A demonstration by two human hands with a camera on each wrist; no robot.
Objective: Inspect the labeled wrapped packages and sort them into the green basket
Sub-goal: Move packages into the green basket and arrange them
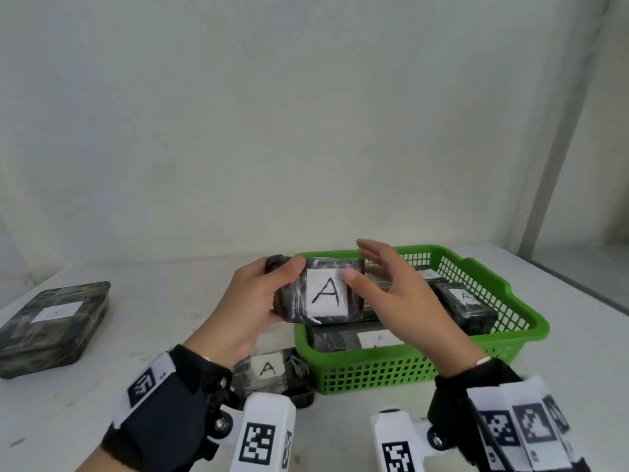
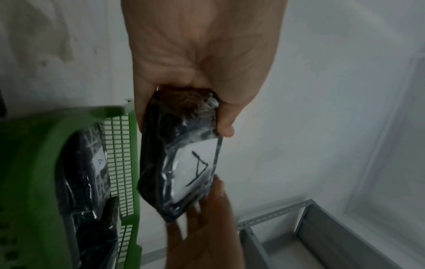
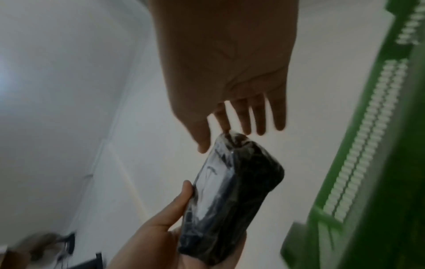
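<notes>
Looks like a bare test/storage room: plain white wall (image 1: 306, 114), white table (image 1: 170, 335), grey metal shelving (image 2: 310, 227) (slotted angle posts) in the corner. Nothing homely about it.

Raised black "A" package (image 1: 320, 291) above green basket (image 1: 401, 366)

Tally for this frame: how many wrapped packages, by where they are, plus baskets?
Dark wrapped package in the left hand: 1
Wrapped packages on the white table: 2
Wrapped packages in the green plastic basket: 2 clear, others possibly hidden
Total: 5 packages, 1 basket
</notes>
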